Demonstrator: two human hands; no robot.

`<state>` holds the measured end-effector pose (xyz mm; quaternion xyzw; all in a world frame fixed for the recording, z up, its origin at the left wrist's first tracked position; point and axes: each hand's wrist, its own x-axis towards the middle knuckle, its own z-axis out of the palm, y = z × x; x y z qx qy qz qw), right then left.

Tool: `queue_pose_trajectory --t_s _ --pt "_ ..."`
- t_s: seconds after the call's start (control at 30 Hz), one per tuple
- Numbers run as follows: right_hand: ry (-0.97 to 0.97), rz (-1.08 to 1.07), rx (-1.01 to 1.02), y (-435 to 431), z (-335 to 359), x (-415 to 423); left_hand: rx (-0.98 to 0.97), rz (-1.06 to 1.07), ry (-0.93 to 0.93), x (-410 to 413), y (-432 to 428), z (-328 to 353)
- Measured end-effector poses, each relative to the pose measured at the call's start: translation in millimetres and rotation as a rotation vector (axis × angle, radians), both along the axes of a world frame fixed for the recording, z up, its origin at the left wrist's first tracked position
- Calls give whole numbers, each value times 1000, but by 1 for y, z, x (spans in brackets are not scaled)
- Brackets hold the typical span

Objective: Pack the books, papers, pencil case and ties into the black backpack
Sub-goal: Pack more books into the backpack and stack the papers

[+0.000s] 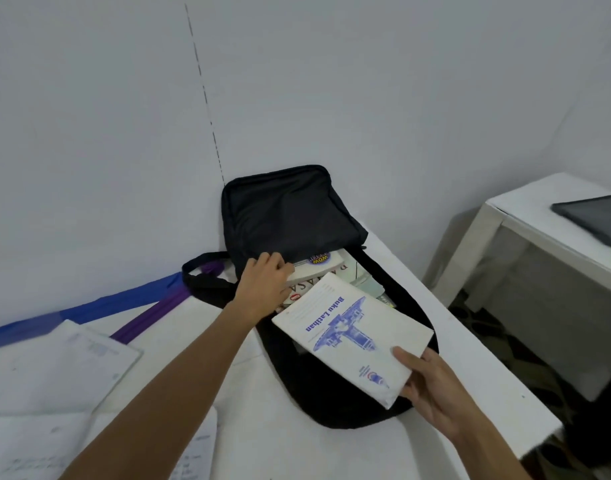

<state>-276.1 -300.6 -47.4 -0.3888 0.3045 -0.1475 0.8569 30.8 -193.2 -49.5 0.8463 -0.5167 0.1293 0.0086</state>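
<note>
The black backpack (286, 216) lies open on the white table, its flap leaning against the wall. Several books (318, 263) lie inside its mouth. My left hand (264, 275) grips the left edge of the opening beside those books. A white exercise book with blue print (352, 336) rests tilted over the opening, and my right hand (432, 386) holds its near corner, thumb on the cover. Loose papers (55, 372) lie at the left of the table. A blue tie (89, 308) and a purple tie (151, 315) lie along the wall. No pencil case is in sight.
The white table (297, 445) ends at a right edge near the backpack. Beyond a gap stands a second white table (525, 216) with a dark tablet (595, 216) on it. White walls close off the back and the left.
</note>
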Motion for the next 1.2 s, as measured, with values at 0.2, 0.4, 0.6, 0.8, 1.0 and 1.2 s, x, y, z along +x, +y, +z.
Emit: queue_pose_trajectory --t_s 0.2,0.4,0.6,0.8,1.0,1.2 --pt "-4 41 30 -22 -5 -2 40 -9 -280 9 -15 -4" --pt "-32 51 48 -36 -4 10 -129 -125 -250 28 -12 8" --pt "-112 -2 89 -37 -2 35 -241 26 -262 41 -16 34" --pt "-110 -115 84 -29 2 93 -264 81 -206 49 -20 40" --pt "-56 -93 148 -19 6 164 -328 46 -210 53 -20 42" --pt "11 -165 144 -16 6 219 -398 -1 -33 49 -19 40"
